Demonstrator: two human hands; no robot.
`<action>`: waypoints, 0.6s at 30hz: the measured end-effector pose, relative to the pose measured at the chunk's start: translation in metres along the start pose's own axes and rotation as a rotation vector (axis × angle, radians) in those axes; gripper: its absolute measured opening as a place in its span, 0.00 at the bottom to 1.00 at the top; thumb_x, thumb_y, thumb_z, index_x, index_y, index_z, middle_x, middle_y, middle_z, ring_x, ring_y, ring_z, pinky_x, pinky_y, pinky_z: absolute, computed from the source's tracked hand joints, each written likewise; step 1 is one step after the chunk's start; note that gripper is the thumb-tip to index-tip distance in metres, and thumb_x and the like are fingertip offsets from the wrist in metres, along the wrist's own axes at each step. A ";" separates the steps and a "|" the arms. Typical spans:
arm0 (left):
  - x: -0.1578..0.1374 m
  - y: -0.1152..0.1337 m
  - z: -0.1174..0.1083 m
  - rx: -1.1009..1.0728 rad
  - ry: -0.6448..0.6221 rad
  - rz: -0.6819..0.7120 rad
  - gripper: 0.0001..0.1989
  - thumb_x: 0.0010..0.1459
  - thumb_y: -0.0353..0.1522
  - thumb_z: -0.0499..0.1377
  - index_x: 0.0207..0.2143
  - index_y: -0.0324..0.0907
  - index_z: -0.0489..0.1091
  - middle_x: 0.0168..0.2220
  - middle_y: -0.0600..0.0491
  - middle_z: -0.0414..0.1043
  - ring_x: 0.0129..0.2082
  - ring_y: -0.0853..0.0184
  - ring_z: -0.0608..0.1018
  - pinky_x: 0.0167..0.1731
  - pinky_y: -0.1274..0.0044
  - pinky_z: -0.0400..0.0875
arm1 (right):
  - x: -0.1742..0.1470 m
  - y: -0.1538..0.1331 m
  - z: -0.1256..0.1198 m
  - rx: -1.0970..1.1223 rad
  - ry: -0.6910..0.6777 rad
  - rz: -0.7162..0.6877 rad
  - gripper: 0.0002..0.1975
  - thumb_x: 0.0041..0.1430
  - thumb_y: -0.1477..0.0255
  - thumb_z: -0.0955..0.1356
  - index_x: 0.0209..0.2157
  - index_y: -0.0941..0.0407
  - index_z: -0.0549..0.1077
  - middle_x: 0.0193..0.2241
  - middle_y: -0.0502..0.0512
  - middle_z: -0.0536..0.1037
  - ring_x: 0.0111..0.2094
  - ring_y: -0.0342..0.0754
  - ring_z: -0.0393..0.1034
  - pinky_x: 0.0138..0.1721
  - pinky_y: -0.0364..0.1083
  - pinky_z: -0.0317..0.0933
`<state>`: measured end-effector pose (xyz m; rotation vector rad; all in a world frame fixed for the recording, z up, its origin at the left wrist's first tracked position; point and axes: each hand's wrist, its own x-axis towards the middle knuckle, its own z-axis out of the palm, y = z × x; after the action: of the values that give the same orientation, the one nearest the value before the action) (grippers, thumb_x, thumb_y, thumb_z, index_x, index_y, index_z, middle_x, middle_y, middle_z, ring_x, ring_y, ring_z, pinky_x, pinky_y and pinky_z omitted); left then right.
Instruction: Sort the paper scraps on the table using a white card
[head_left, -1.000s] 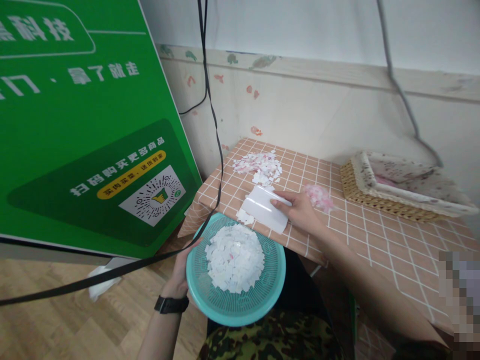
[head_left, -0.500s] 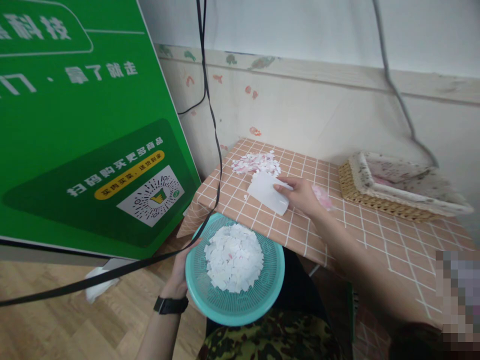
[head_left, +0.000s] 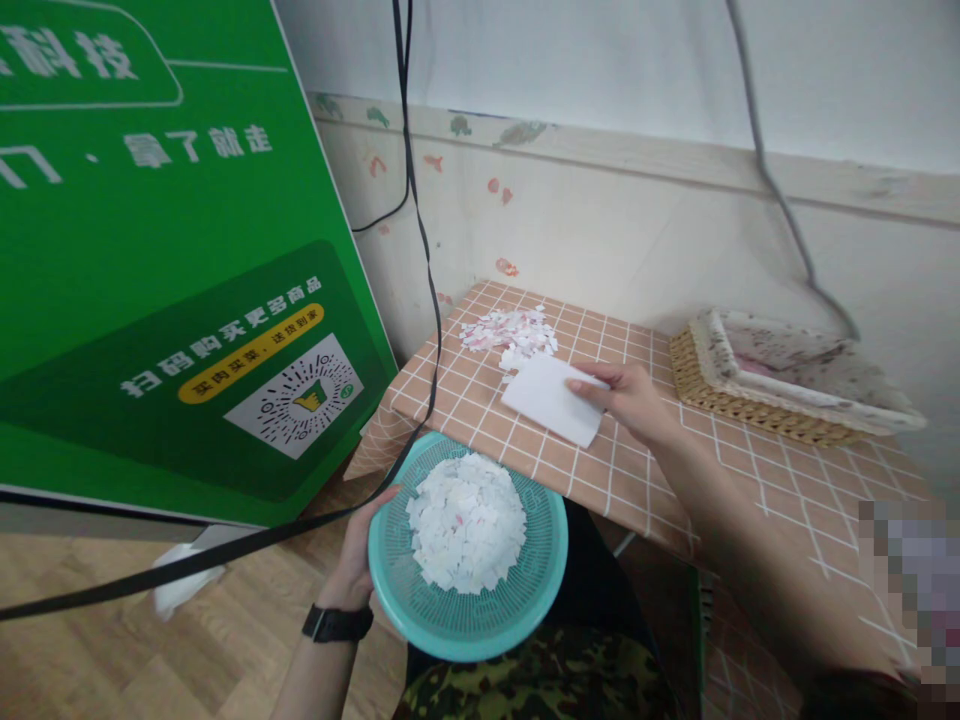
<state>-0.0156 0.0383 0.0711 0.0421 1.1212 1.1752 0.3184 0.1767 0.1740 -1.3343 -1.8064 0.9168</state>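
Observation:
My left hand (head_left: 358, 555) grips the left rim of a turquoise plastic colander (head_left: 536, 590), held just below the table's front edge. A mound of small white paper scraps (head_left: 469, 525) lies in it, with a few pink bits among them. My right hand (head_left: 626, 400) pinches a white rectangular card (head_left: 551, 400), thumb on top, over the tabletop. Beyond the card's far left edge is a loose pile of white and pinkish paper scraps (head_left: 506, 330) on the tablecloth. Some scraps sit right at the card's edge; whether they touch it I cannot tell.
A checked brown tablecloth (head_left: 750, 490) covers the table against the wall. A cloth-lined wicker basket (head_left: 765, 400) stands at the right. On the left rises a green printed panel (head_left: 150, 250). A black cable (head_left: 431, 290) hangs in front of the table and crosses near my left hand.
My right hand and the card have shifted slightly right and toward me, away from the scrap pile. The left hand still holds the colander in nearly the same place.

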 end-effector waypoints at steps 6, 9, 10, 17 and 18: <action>0.002 -0.005 -0.001 -0.015 0.000 -0.008 0.05 0.50 0.26 0.59 0.25 0.34 0.74 0.21 0.48 0.78 0.20 0.64 0.78 0.25 0.73 0.75 | 0.017 0.029 -0.030 -0.222 0.300 0.022 0.21 0.52 0.61 0.68 0.44 0.59 0.77 0.38 0.59 0.80 0.36 0.54 0.74 0.34 0.50 0.67; 0.002 -0.008 -0.001 -0.029 -0.008 0.019 0.05 0.50 0.26 0.59 0.26 0.35 0.74 0.21 0.48 0.79 0.20 0.64 0.78 0.24 0.74 0.75 | 0.015 0.028 -0.029 -0.208 0.166 0.039 0.21 0.52 0.60 0.68 0.43 0.58 0.77 0.36 0.58 0.80 0.33 0.52 0.74 0.32 0.48 0.67; 0.002 -0.009 -0.001 -0.029 -0.013 0.025 0.05 0.50 0.26 0.59 0.25 0.35 0.74 0.21 0.48 0.78 0.20 0.64 0.78 0.23 0.74 0.75 | 0.014 0.027 -0.028 -0.189 0.129 0.046 0.21 0.51 0.60 0.69 0.43 0.58 0.77 0.35 0.57 0.80 0.32 0.51 0.73 0.31 0.48 0.67; 0.002 -0.013 -0.001 -0.037 -0.042 0.044 0.06 0.50 0.27 0.58 0.26 0.35 0.75 0.22 0.49 0.78 0.20 0.64 0.78 0.23 0.74 0.74 | 0.016 0.024 -0.018 -0.175 0.218 0.042 0.20 0.50 0.62 0.70 0.43 0.58 0.77 0.39 0.58 0.79 0.35 0.53 0.74 0.34 0.49 0.67; 0.002 -0.013 0.000 -0.038 -0.040 0.036 0.06 0.50 0.28 0.58 0.27 0.35 0.75 0.22 0.48 0.79 0.21 0.63 0.78 0.24 0.73 0.74 | 0.016 0.023 -0.017 -0.185 0.178 0.035 0.19 0.51 0.62 0.70 0.42 0.58 0.78 0.39 0.58 0.79 0.35 0.53 0.74 0.34 0.49 0.67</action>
<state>-0.0066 0.0336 0.0627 0.0563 1.0667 1.2231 0.3403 0.1998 0.1654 -1.5159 -1.7683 0.6382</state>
